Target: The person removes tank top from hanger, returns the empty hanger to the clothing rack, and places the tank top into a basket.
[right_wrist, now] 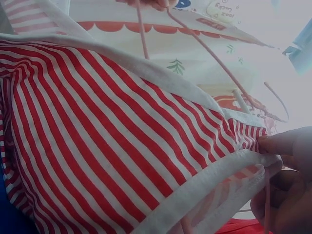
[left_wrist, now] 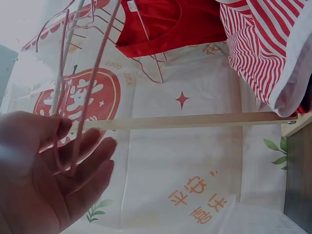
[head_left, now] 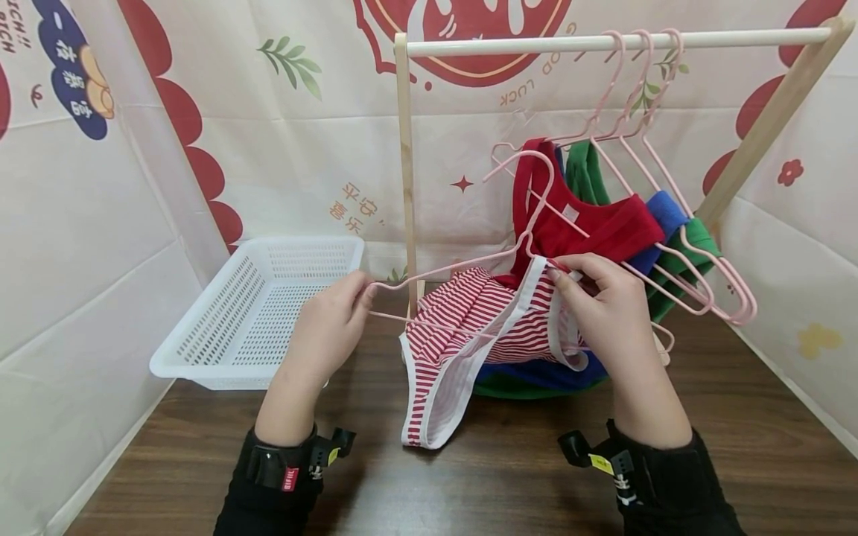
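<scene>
A pink hanger point(head_left: 551, 179) is held up in front of me, its hook upward. My left hand point(head_left: 331, 324) grips the hanger's left end, with thumb and fingers around the rod in the left wrist view. A red-and-white striped tank top point(head_left: 449, 313) with white trim hangs from the hanger's right side, while the left arm of the hanger is bare. With thumb and fingertips, my right hand point(head_left: 606, 309) pinches the top's strap point(right_wrist: 248, 136) at the hanger's right shoulder. The top's other strap droops low toward the table.
A white perforated basket point(head_left: 164, 361) stands at the left on the wooden table point(head_left: 523, 469). Behind my hands, a rack with a white rail point(head_left: 469, 47) bears red point(head_left: 590, 223), blue point(head_left: 666, 212) and green point(head_left: 700, 237) tops on pink hangers toward its right end.
</scene>
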Available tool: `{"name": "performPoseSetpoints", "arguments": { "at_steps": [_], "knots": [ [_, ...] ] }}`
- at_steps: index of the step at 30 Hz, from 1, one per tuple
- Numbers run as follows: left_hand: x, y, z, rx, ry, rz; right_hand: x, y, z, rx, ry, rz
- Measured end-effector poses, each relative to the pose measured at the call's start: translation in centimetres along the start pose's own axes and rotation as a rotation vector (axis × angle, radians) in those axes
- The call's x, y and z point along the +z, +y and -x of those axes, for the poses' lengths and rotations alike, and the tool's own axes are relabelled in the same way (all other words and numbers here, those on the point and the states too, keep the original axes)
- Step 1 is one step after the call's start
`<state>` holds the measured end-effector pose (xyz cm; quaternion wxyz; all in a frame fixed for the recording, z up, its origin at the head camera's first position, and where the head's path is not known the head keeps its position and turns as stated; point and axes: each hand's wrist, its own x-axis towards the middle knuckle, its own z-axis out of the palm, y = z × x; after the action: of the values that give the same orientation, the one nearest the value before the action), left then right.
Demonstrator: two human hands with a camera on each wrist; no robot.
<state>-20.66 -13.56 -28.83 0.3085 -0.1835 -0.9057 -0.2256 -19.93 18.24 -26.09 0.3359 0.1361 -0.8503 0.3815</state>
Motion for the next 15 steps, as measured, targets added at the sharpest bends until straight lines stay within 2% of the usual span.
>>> {"name": "performPoseSetpoints", "arguments": {
  "at_steps": [7, 15],
  "knots": [
    [-0.19, 0.1, -0.01, -0.01, 0.121, -0.008, 0.07, 0.01, 0.0, 0.003, -0.017, -0.002],
    [-0.63, 0.01, 0.05, 0.003, 0.195, -0.004, -0.22, 0.02, 0.0, 0.006, -0.036, 0.015]
  ]
}}
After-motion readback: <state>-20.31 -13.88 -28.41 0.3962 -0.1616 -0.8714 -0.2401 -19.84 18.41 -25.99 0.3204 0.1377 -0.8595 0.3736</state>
